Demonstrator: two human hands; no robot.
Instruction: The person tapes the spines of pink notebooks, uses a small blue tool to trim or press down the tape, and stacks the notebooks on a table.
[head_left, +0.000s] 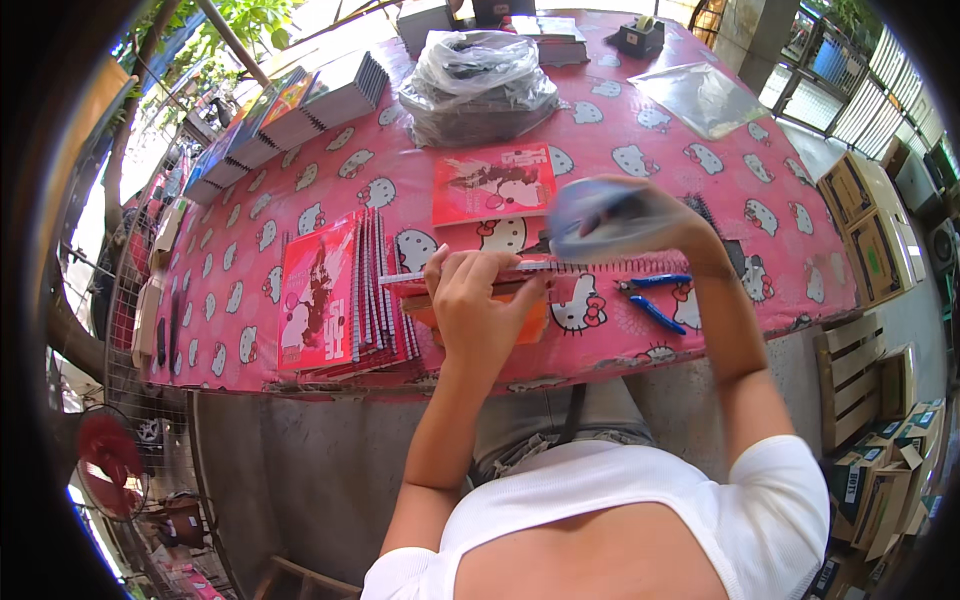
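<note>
My left hand (475, 295) is closed on a thin red notebook (405, 284), held edge-up near the table's front edge. A dark spiral coil (620, 267) runs rightward from its top edge. An orange piece (530, 318) shows below it. Above the coil my right hand (635, 220) is smeared by motion, with a pale bluish, see-through blur around its fingers; what it holds, if anything, cannot be made out. Blue-handled cutting pliers (655, 302) lie just right of the coil. To the left leans a stack of red spiral notebooks (325, 295). A red notebook cover (493, 184) lies flat beyond my hands.
Spiral-bound books (300, 105) stand in a row at the back left. Behind the cover sits a plastic-wrapped bundle (478, 90). A clear plastic sheet (700, 98) and a black tape dispenser (640, 37) are at the back right. Cardboard boxes (870, 225) stand right of the pink-covered table (225, 330).
</note>
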